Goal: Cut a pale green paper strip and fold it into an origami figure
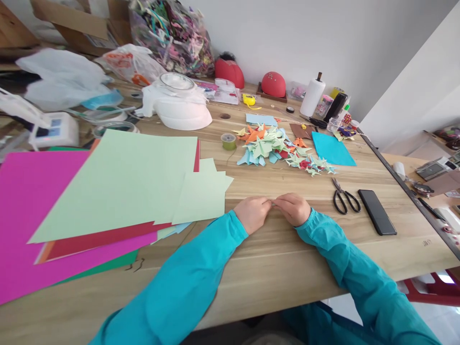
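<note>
My left hand (253,213) and my right hand (293,208) meet just above the wooden table, fingers closed and fingertips almost touching. Whatever they pinch between them is mostly hidden; only a tiny pale bit shows at the fingertips. Left of my left hand lie pale green paper pieces (203,199) beside a large pale green sheet (132,182). Beyond my hands is a pile of folded paper figures (264,145) in green, orange, blue and red. To the right of my right hand rest black-handled scissors (345,197) and a black phone (377,212).
A magenta sheet (21,215) sticks out under the paper stack. A spool (228,141) and a turquoise paper square (334,148) flank the figures. Farther back are a yellow tape measure (248,99), a red pincushion (273,84), a white bottle (312,97) and plastic bags (64,76).
</note>
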### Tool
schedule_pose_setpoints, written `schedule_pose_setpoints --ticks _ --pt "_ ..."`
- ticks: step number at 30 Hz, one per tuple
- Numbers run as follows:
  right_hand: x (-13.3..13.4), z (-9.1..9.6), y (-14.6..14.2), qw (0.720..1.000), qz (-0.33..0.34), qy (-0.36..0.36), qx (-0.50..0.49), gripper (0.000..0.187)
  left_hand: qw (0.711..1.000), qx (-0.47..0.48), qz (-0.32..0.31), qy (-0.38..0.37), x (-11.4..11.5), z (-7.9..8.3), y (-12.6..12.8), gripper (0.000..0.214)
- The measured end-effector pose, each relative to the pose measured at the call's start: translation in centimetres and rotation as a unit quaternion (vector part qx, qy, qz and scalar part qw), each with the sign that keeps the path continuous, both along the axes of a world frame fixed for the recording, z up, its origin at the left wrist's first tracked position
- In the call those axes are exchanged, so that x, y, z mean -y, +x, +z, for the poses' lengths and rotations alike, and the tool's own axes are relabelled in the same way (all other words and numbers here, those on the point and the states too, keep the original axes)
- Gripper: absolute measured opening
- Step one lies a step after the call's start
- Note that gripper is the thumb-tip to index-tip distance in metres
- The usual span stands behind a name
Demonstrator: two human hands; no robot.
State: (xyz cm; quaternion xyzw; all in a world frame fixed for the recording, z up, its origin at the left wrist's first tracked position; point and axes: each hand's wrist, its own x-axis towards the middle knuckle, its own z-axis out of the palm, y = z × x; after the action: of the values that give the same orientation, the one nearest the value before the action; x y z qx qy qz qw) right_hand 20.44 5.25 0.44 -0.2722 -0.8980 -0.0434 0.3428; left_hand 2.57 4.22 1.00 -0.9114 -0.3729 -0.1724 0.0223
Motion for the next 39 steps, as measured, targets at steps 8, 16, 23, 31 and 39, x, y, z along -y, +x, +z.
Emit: schedule_pose_setpoints --ticks 8,16,23,31,39 --pt "-0.1 -0.4 0.0 1.0 -0.012 0.012 0.012 0.02 0.999 -0.042 -0.005 0.025 0.2 -0.1 0.1 0.019" --pt "0.0 -1.0 0.0 0.999 -0.037 -0.006 0.023 0.023 0.999 -0.042 -0.005 0.022 0.0 -0.1 0.1 0.018" --pt "0.1 -1.1 0.0 0.998 -0.046 -0.023 0.023 0.024 0.999 -0.034 -0.016 0.03 -0.1 -0.3 0.1 0.021" --pt "-0.1 -1.2 0.1 0.998 -0.043 -0.046 0.013 0.023 0.998 -0.016 -0.016 0.059 -0.2 -0.4 0.0 0.021" --pt "-0.5 -1.4 0.3 0.998 -0.035 -0.05 -0.008 0.023 0.997 -0.008 -0.021 0.077 -0.3 -0.7 0.0 0.021"
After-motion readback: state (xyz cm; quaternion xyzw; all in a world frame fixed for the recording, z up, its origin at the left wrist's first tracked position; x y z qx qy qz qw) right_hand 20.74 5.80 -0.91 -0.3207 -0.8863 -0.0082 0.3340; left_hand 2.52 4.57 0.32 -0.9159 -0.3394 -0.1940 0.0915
